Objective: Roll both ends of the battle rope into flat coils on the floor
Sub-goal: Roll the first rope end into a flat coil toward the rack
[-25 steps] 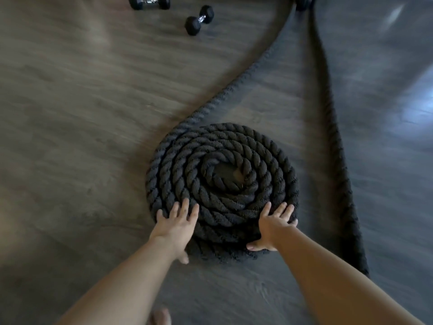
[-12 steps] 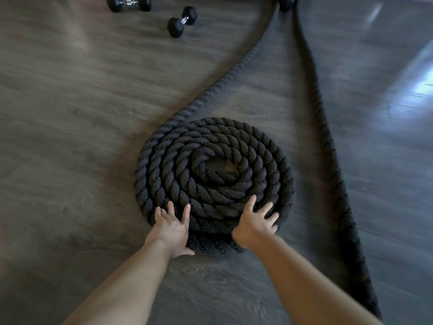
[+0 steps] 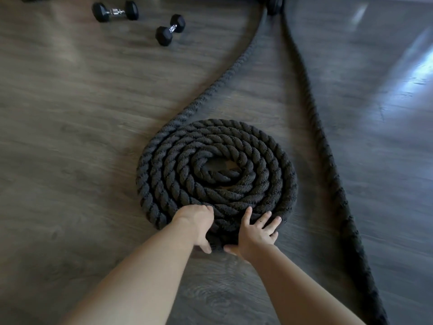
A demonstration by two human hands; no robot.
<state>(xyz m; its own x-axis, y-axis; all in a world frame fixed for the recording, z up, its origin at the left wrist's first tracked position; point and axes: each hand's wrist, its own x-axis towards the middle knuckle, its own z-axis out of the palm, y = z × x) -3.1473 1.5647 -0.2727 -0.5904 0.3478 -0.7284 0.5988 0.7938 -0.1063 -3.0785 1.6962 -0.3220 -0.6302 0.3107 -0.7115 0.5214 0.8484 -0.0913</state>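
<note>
This looks like a workout space, a gym or a home exercise room. Two black hex-headed dumbbells with chrome handles, a larger one (image 3: 115, 11) and a smaller one (image 3: 170, 30), lie on the grey wood-grain plank floor (image 3: 70, 113). A thick black twisted battle rope (image 3: 216, 170) stretches across that floor, partly wound into a flat coil. Window light glares off the planks at right.
</note>
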